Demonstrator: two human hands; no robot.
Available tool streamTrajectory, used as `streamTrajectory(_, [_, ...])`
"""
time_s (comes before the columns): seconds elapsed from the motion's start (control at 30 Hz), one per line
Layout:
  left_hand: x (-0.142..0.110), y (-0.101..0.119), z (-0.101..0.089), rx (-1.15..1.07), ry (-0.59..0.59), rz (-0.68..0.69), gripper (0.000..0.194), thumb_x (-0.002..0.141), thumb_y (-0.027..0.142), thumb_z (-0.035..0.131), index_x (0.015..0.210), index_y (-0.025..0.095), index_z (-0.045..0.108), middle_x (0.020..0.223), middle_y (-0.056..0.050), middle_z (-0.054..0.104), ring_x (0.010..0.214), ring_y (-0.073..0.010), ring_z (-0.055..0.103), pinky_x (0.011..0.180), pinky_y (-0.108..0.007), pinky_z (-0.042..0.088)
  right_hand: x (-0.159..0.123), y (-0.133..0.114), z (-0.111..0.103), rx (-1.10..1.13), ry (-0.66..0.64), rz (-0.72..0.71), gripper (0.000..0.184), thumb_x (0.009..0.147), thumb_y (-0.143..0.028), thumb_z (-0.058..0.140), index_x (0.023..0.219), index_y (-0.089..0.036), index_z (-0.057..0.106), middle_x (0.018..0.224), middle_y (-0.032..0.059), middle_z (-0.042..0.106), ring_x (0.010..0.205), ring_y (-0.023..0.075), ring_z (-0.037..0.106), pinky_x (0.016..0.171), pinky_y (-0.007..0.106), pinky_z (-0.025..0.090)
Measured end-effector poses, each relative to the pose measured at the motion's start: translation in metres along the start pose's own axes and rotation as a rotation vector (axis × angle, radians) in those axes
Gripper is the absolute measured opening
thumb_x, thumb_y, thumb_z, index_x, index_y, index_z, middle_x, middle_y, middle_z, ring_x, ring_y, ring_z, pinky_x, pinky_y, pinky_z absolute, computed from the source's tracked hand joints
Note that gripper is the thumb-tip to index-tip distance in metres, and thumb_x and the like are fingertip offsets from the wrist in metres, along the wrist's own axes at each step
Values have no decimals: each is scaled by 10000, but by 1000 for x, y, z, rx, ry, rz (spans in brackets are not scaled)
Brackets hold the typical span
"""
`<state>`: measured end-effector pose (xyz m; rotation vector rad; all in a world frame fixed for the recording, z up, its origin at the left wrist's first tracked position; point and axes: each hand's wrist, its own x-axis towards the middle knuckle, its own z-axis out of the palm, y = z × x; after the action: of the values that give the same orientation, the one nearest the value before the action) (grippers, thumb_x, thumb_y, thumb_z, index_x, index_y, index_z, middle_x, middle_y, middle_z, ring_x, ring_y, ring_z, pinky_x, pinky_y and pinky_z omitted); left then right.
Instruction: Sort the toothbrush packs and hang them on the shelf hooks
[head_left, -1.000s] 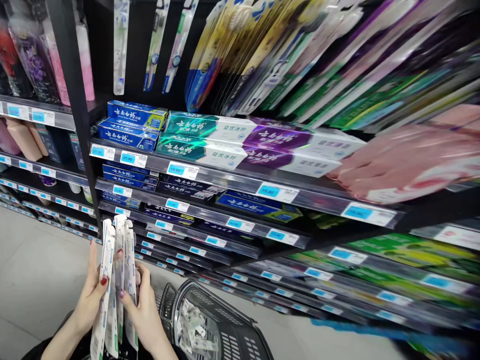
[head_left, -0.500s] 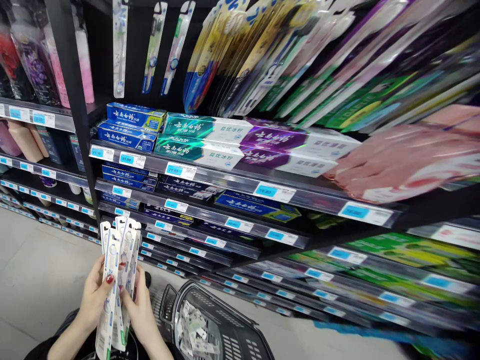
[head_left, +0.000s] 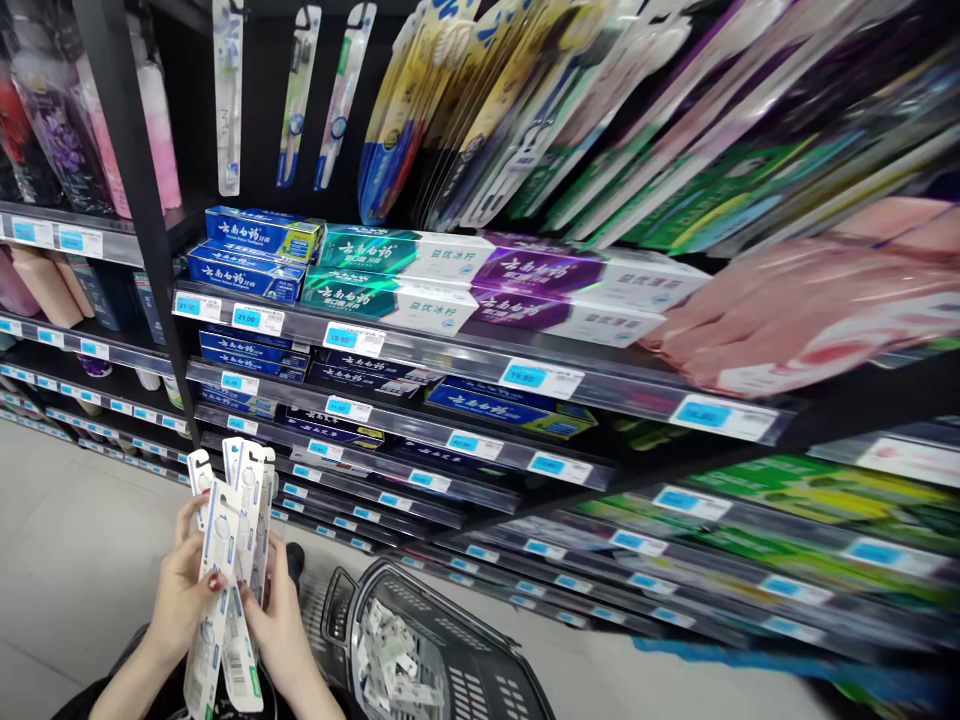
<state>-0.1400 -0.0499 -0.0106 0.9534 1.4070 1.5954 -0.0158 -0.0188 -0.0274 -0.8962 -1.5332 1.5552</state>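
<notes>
The left hand [head_left: 176, 580] and right hand [head_left: 274, 605] hold several packs [head_left: 217, 545] fanned between them, fingers grasping both sides, lower than the left front corner of a shelf [head_left: 442, 363]. Stacked boxes [head_left: 352, 296] line its front edge. Right of the hands, a basket [head_left: 484, 632] contains white packets [head_left: 394, 655].

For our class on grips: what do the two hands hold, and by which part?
The left hand and right hand hold white toothbrush packs near mid-length.

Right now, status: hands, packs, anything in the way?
Left hand and right hand gripping slim white packs. Packs overlapping, tops uneven. Basket to the right; nothing seen blocking the hands.
</notes>
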Motion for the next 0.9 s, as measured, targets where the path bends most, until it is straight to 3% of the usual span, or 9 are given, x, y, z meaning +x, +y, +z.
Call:
streamTrajectory(0.13, [0,3,2,23,-68,46,456,647,482,622,1029,233,629,1490,-14,6,1302,-349,190,997,-363,327,-1,1,-1,45,-14,2,418,805,-215,497,1189,-196,333,1135,70,560,1000,182,550,880,305,424])
streamTrajectory(0.17, [0,1,2,1,-86,16,467,646,470,629,1050,236,616,1489,-28,39,1290,-348,225,989,-365,337,-1,1,-1,45,-17,4,422,802,-202,495,1191,-197,332,1138,69,559,1014,183,544,885,305,421])
streamTrajectory(0.23, [0,-5,1,-67,-108,-86,477,632,444,654,1056,228,610,1426,-88,275,1216,-342,365,943,-376,385,-2,2,-3,18,-29,11,437,792,-175,495,1197,-201,334,1137,65,560,1023,182,541,886,305,420])
streamTrajectory(0.3, [1,-10,0,-147,-106,-207,463,618,408,679,1034,211,620,1222,-113,537,1087,-324,500,871,-380,439,-3,2,-4,-58,-31,18,469,770,-157,514,1204,-205,343,1139,63,559,1028,186,538,891,307,415])
streamTrajectory(0.37, [2,-12,0,-201,-72,-306,433,618,361,691,1015,201,626,1037,-96,647,979,-297,568,806,-365,471,-4,2,-6,-151,-14,20,502,753,-158,535,1218,-206,350,1154,66,550,1048,195,526,907,315,403])
streamTrajectory(0.5, [-1,-11,4,-263,15,-370,410,562,316,736,944,189,658,922,-76,685,909,-269,600,786,-340,479,-8,5,-3,-224,28,-23,488,784,-223,516,1244,-201,353,1175,80,538,1067,210,518,902,322,408])
streamTrajectory(0.7, [-5,-16,-1,-486,33,-458,366,456,284,798,798,205,696,773,-48,719,763,-254,652,731,-346,508,-14,16,5,-242,73,-60,418,839,-313,454,1227,-187,364,1179,102,527,1067,216,513,890,335,411])
streamTrajectory(0.9, [-3,-26,-10,-637,20,-613,354,428,256,813,758,194,702,681,-45,723,678,-244,666,715,-364,522,-10,9,-2,-468,31,20,270,882,-345,343,1083,-201,451,917,72,600,828,216,572,733,332,443])
